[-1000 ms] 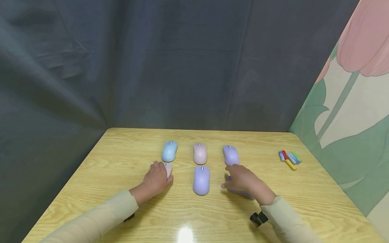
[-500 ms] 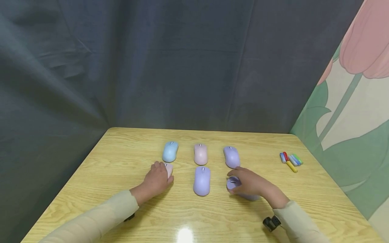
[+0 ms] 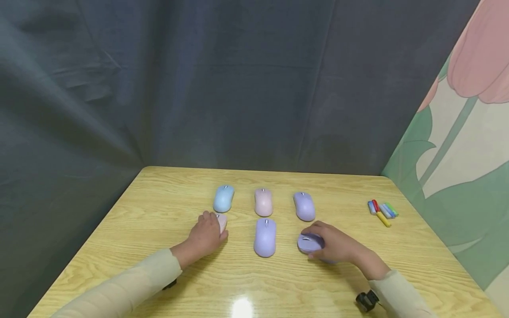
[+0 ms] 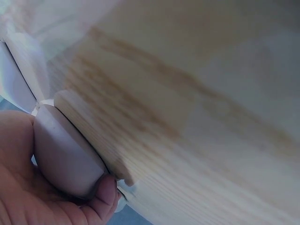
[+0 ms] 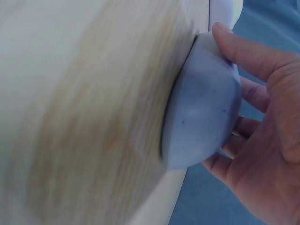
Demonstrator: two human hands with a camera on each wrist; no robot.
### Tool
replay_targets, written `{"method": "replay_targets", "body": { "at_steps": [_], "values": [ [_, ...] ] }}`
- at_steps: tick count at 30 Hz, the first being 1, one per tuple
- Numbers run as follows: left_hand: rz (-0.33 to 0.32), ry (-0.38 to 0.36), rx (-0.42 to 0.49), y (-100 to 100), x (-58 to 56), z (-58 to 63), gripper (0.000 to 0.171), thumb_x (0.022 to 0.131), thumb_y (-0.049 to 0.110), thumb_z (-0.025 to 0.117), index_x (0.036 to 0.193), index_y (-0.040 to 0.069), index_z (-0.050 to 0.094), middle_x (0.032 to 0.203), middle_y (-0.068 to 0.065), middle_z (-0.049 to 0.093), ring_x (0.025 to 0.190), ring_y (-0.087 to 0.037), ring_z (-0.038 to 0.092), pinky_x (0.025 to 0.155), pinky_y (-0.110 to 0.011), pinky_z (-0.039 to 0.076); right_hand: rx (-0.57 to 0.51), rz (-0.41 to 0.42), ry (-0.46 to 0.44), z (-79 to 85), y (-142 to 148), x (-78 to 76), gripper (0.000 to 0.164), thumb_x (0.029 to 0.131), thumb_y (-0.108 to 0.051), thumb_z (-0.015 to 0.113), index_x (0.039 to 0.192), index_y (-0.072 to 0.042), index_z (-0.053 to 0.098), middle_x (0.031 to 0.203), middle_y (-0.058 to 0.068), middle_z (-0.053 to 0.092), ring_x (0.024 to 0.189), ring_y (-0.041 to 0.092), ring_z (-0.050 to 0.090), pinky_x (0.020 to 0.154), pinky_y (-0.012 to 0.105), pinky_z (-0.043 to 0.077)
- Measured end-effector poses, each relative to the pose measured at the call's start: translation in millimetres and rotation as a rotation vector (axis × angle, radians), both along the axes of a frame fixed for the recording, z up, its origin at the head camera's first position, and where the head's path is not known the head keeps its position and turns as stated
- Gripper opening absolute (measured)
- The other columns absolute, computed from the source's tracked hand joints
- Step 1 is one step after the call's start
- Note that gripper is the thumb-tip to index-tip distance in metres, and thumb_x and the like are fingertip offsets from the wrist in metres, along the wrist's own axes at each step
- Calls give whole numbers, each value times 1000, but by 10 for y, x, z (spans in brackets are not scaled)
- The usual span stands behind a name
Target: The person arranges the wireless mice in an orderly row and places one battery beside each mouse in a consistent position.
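A dark blue-grey cloth (image 3: 238, 88) hangs behind and left of the wood-grain worktop (image 3: 167, 198). The pale wall (image 3: 444, 117) at right carries a large pink tulip (image 3: 483, 62) and green leaves (image 3: 473, 207). A bright reflection (image 3: 242, 308) gleams on the worktop.

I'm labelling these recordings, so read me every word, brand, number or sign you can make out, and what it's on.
There is no readable text in any view.
Purple mouse held by the right hand: only small dark specks, no lettering.
Coloured sticks at the right: too small to tell whether they carry print.
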State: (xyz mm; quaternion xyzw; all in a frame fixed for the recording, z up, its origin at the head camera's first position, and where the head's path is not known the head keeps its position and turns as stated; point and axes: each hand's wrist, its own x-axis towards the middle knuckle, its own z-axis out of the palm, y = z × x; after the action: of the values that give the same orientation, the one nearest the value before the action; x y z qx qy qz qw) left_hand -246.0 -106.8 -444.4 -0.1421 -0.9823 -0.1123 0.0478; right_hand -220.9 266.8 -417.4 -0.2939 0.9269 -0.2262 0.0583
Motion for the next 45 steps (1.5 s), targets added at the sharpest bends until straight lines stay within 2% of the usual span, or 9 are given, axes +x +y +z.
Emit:
{"method": "replay_targets", "body": {
  "at_steps": [15,32,38,45],
  "values": [
    [-18,20,-6,8,21,27,53,91,30,64,100,-19,48,85,-19,41,75,-27,47,56,-36,51,22,28,79,-102,65,-8,58,78,-33,82,126,-8,61,116,2,60,102,20,58,86,44,48],
    [-27,32,-14,1,33,34,51,91,29,64,97,-19,48,84,-18,41,74,-27,47,55,-35,50,38,23,67,-74,68,1,58,80,-34,80,127,-8,61,118,1,60,103,19,58,86,42,49],
    [-34,48,-25,5,31,38,51,91,29,64,97,-19,48,83,-18,41,73,-27,47,56,-35,50,25,-17,119,-66,50,24,57,81,-34,79,125,-3,62,116,7,61,102,21,59,84,42,50],
    [-34,48,-32,7,29,22,52,91,29,64,97,-19,48,83,-18,40,73,-26,47,56,-35,50,4,-136,139,-32,-10,64,59,80,-38,79,123,-1,62,111,10,63,94,20,60,79,42,51]
  ]
}}
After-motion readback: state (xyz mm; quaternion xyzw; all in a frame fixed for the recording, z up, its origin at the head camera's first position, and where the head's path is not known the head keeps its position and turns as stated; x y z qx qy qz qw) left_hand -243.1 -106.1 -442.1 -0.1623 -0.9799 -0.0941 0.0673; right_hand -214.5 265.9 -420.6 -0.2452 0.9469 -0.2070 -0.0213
